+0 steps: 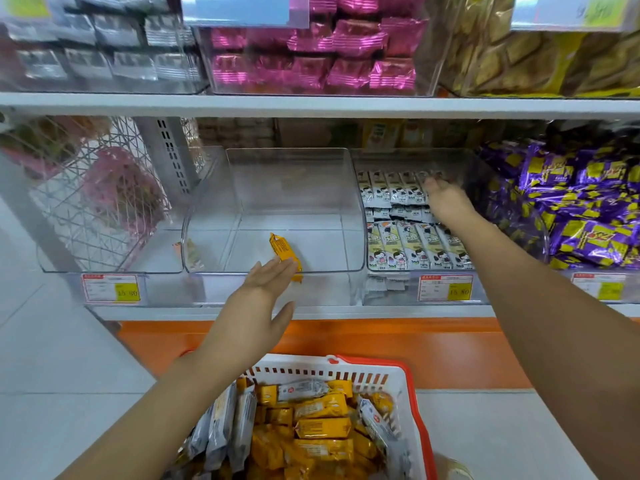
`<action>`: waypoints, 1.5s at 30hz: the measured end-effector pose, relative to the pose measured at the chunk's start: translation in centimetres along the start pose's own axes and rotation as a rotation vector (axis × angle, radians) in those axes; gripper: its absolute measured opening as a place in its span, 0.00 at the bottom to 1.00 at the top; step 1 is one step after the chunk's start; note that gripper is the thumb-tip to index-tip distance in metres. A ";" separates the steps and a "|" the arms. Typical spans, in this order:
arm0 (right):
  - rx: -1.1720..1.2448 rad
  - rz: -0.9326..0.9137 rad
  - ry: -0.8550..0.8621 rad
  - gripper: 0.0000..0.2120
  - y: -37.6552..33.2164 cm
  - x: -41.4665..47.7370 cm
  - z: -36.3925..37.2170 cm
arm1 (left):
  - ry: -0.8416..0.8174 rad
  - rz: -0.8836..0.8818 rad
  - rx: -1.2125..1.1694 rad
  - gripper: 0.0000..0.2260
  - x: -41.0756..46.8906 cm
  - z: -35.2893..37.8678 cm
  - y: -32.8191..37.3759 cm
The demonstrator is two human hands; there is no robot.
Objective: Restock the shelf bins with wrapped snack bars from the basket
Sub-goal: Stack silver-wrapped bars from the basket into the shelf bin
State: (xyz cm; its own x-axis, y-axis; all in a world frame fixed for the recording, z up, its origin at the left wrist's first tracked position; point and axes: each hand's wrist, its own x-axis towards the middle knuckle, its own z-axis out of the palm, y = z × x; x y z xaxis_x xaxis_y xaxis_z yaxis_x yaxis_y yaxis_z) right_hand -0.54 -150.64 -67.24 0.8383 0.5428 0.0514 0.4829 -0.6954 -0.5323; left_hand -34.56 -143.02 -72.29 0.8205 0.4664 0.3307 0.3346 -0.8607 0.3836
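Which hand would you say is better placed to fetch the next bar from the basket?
Left. The left hand is open at the front of the middle bin, just above the basket; the right hand reaches deep into the neighbouring bin.

Clear middle bin [294,181], frame centre: one yellow bar [284,252] tilted at front lip. White red-rimmed basket [401,382], bottom centre, heaped with yellow and silver bars [322,427].

L price tag [111,288] w/ 15.80 on yellow, R price tag [445,287] same 15.80, other print unreadable
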 end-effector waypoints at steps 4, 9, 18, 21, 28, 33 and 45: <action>0.012 0.046 0.143 0.23 0.1 -3.4 -0.5 | -0.030 0.041 -0.069 0.22 -1.4 -0.1 0.3; 0.187 -0.103 0.110 0.11 -1.5 -12.3 -0.7 | -0.048 -0.056 -0.163 0.19 -4.4 -1.0 0.8; 0.166 -0.287 -0.666 0.10 -4.3 -25.0 9.1 | -0.400 -0.390 0.017 0.19 -12.5 -2.2 -5.3; 0.052 -0.296 -0.805 0.11 -4.7 -29.1 14.5 | -0.583 -0.490 0.157 0.13 -16.0 -1.9 -7.2; -0.120 -0.300 -0.889 0.12 -4.6 -36.8 22.7 | -0.740 -0.751 0.172 0.15 -21.8 -0.1 -9.0; -0.049 -0.371 -0.834 0.29 -4.4 -40.1 24.9 | -0.676 -0.825 0.183 0.21 -23.0 0.3 -8.4; 0.167 -0.173 -0.825 0.13 -4.5 -40.8 25.3 | -0.596 -1.072 0.029 0.21 -24.5 1.9 -8.8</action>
State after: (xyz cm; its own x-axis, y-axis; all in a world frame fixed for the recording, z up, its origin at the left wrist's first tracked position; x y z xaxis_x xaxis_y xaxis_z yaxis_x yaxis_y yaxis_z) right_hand -43.29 -157.70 -88.35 0.2725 0.8487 -0.4533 0.4894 -0.5279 -0.6941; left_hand -56.68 -147.26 -85.43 0.2049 0.7813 -0.5895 0.9746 -0.1071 0.1968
